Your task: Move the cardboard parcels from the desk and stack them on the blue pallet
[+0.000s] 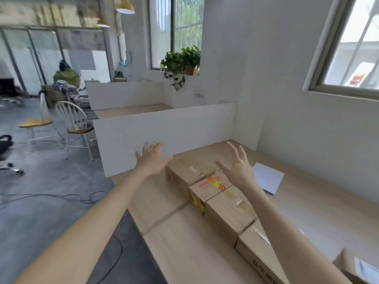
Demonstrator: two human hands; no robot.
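Four parcels sit in a row on the counter, touching end to end; a fifth parcel lies at the near right corner. My right hand hovers above the far end of the row, fingers spread, empty. My left hand is likewise wide, empty, just beside the farthest parcel. Paper lies beyond; partition behind.

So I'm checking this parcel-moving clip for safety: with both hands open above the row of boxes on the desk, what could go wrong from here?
1. The far parcel touches the red-and-yellow taped parcel in a tight row, so lifting it may drag or tip its neighbour. The left hand and right hand hold nothing yet.
2. The white sheet beside the row could be swept off the desk.
3. Cables cross the floor; carrying a parcel over them risks tripping. The pallet is not in view.
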